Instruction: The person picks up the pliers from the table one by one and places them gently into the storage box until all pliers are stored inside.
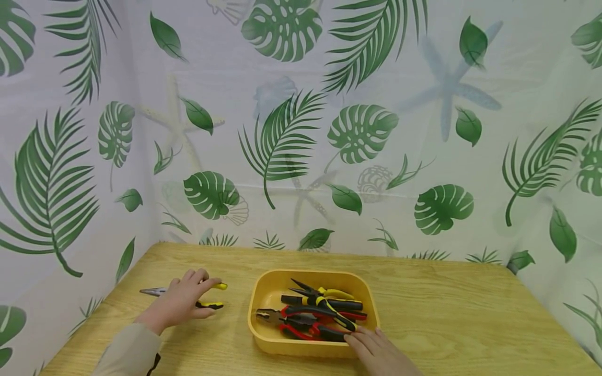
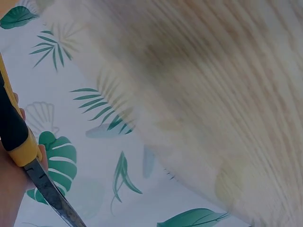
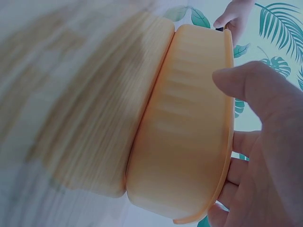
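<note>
On the left, my left hand grips a pair of long-nose pliers from above, the jaws pointing left and the yellow-and-black handles spread apart. Its black-and-yellow handle also shows in the left wrist view. My right hand rests over the front right rim of a yellow plastic bin, fingers extended over the edge near the handles inside. In the right wrist view its thumb lies against the outer wall. Red-and-black combination pliers lie in the bin.
Several more tools share the bin, among them long-nose pliers with yellow-and-black handles and a tool with a black end. The bin stands on a wood-grain table. Behind hangs a leaf-patterned white sheet.
</note>
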Demonstrator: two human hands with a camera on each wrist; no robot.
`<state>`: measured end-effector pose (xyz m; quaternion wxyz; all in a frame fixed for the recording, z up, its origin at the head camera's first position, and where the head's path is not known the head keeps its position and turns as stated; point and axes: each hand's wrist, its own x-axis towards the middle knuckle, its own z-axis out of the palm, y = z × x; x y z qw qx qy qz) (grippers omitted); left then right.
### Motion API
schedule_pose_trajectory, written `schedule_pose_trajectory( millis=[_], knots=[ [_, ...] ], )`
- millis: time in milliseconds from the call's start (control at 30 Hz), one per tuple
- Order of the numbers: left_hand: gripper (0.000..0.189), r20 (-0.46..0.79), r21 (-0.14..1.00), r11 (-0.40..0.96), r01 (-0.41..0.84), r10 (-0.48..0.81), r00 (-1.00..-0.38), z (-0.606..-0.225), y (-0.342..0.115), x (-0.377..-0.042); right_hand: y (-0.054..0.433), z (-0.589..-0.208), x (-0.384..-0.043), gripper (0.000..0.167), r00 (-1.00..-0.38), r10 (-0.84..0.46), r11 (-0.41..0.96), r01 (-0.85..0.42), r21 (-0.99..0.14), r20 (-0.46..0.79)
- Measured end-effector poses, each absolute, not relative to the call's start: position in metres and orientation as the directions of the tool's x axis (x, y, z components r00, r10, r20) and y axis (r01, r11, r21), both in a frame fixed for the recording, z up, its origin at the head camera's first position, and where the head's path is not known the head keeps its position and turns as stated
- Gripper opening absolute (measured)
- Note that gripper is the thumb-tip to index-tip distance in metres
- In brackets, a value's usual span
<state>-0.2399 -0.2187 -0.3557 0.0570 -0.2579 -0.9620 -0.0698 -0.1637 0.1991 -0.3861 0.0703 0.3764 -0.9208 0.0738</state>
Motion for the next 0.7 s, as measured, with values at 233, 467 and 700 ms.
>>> schedule_pose_trajectory(
  millis=[233,467,700],
  knots=[
    [0.053,0.210,0.069,0.825,0.561,0.538,-0.817,-0.346,-0.212,-0.236,0.199,-0.386,-0.165,0.067,-0.710,-0.683,0.704,-0.702,-0.106,0.169],
    [0.054,0.207,0.041,0.809,0.586,0.567,-0.797,-0.342,-0.202,-0.234,0.198,-0.384,-0.166,0.068,-0.720,-0.678,0.710,-0.693,-0.121,0.147],
    [0.054,0.231,0.033,0.790,0.612,0.590,-0.774,-0.339,-0.194,-0.232,0.198,-0.385,-0.166,0.068,-0.719,-0.680,0.712,-0.694,-0.107,0.143]
  ],
)
